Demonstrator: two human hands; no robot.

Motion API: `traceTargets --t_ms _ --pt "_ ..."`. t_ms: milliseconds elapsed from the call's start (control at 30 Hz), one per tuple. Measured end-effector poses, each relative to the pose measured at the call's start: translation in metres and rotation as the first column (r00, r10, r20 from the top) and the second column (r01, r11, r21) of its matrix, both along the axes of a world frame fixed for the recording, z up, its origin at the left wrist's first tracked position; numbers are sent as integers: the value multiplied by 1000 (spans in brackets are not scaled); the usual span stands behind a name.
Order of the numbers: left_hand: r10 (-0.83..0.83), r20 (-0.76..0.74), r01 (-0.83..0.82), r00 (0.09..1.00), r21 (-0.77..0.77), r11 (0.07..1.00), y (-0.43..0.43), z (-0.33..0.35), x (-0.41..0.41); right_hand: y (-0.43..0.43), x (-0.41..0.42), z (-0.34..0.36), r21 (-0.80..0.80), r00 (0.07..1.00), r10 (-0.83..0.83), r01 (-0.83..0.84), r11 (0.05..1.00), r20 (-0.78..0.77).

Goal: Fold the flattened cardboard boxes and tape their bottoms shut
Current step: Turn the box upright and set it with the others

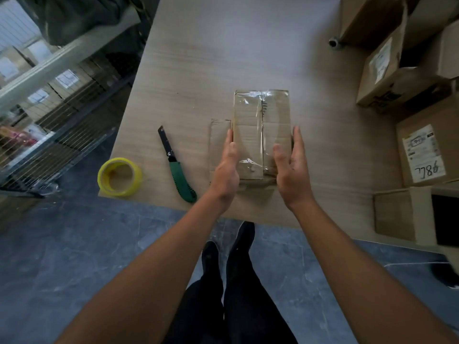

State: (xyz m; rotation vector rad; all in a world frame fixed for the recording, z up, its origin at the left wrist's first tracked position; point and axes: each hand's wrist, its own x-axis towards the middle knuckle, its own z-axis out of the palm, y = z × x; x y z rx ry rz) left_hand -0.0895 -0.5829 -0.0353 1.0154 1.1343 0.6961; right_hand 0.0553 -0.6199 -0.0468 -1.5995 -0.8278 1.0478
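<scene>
A small cardboard box [258,125] stands on the wooden table [223,58], its upturned face sealed with clear tape along the middle seam and at both ends. A loose flap [218,135] sticks out flat at its left side. My left hand [227,170] lies with straight fingers against the box's left side. My right hand [291,167] lies flat against the right side, thumb on top of the taped face. A roll of yellowish tape [119,176] and a green-handled utility knife [177,170] lie on the table to the left of the box.
Stacked cardboard boxes [419,155] with labels crowd the table's right side. A wire cage trolley [49,125] with goods stands left of the table. The table's near edge runs just below my wrists, and my legs stand on the grey floor.
</scene>
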Motion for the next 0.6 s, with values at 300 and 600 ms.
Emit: traceTargets --t_ms 300,600 --pt "-38 85 36 996 19 999 2 37 -14 -5 -4 52 -45 996 80 -79 996 26" --pt "-94 265 66 960 113 991 -2 108 -59 -39 -18 164 35 995 -80 82 996 -64"
